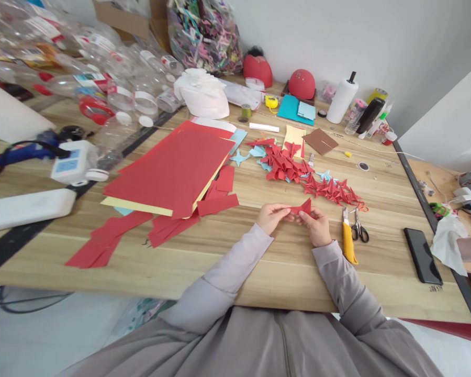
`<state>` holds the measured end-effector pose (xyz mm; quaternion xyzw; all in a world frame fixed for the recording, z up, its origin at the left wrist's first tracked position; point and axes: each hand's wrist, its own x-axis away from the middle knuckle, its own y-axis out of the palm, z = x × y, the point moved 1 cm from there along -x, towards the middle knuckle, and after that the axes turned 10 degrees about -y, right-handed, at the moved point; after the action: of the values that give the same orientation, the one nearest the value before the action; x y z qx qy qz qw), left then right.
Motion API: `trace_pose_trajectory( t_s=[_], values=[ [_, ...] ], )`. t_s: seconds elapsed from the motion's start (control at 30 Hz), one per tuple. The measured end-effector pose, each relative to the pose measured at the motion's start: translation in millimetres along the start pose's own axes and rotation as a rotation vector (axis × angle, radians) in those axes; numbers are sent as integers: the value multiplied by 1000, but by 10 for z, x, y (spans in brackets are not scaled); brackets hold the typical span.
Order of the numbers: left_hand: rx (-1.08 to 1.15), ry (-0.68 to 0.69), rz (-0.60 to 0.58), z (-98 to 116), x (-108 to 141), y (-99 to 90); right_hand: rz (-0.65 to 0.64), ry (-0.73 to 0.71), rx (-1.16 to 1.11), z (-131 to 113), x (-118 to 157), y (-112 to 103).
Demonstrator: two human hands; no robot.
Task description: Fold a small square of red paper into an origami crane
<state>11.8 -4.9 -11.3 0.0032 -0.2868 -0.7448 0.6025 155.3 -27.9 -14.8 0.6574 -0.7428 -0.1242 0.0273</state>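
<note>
Between my two hands, just above the wooden table (259, 272), is a folded piece of red paper (305, 206) with a pointed tip facing up. My left hand (272, 217) pinches its left end between thumb and fingers. On the other side, my right hand (317, 224) grips the folded part, thumb in front. Beyond the hands lies a heap of red folded paper stars (284, 165), with some light blue stars (239, 158) among and beside them. A yellow utility knife (348, 243) and black-handled scissors (360, 230) rest right of my right hand.
Large red paper sheets (172, 162) and cut red strips (105, 235) lie left. Plastic bottles (118, 94) crowd the far left. A black phone (423, 255) sits near the right edge. At the back are a yellow tape measure (271, 101) and a white roll (342, 100).
</note>
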Motion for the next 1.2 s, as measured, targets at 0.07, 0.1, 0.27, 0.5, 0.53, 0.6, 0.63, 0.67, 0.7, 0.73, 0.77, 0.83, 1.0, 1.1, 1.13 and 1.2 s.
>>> trace_pose_trajectory(
  t_s=[0.07, 0.1, 0.27, 0.5, 0.53, 0.6, 0.63, 0.67, 0.7, 0.73, 0.77, 0.83, 1.0, 1.1, 1.13, 1.2],
  values=[
    [32, -17, -4, 1, -1, 6, 0, 3, -5, -4, 1, -4],
    [45, -24, -4, 2, -3, 10, -1, 5, -7, -7, 1, -6],
    [91, -41, -8, 4, -16, 18, -26, 13, -33, -12, 5, -10],
    [-22, 20, -60, 42, 21, 4, -24, 5, 2, 1, 5, -3],
    [-67, 46, -67, 44, 29, 8, -31, 3, 11, 1, 5, -1],
    [-157, 124, -73, 34, 40, 20, -43, 1, 23, -2, 6, 3],
    [-196, 168, -77, 21, 42, 26, -47, 1, 25, -3, 7, 4],
    [-222, 203, -89, 4, 41, 32, -52, 2, 24, -5, 8, 4],
    [-248, 225, -106, -17, 37, 36, -56, 3, 20, -6, 10, 4],
    [-283, 236, -123, -38, 32, 38, -59, 4, 13, -7, 11, 2],
    [-319, 244, -138, -56, 26, 38, -61, 6, 3, -7, 13, 0],
    [-365, 254, -147, -76, 15, 34, -67, 15, -25, -4, 14, -5],
    [-342, 221, -140, -49, 3, 30, -95, 55, -100, 9, 9, -13],
    [-292, 189, -148, -28, -1, 38, -95, 62, -124, 11, 5, -16],
    [-275, 185, -150, -23, -3, 40, -94, 63, -130, 10, 5, -17],
    [-251, 179, -152, -18, -7, 40, -98, 66, -138, 9, 4, -19]
  ],
)
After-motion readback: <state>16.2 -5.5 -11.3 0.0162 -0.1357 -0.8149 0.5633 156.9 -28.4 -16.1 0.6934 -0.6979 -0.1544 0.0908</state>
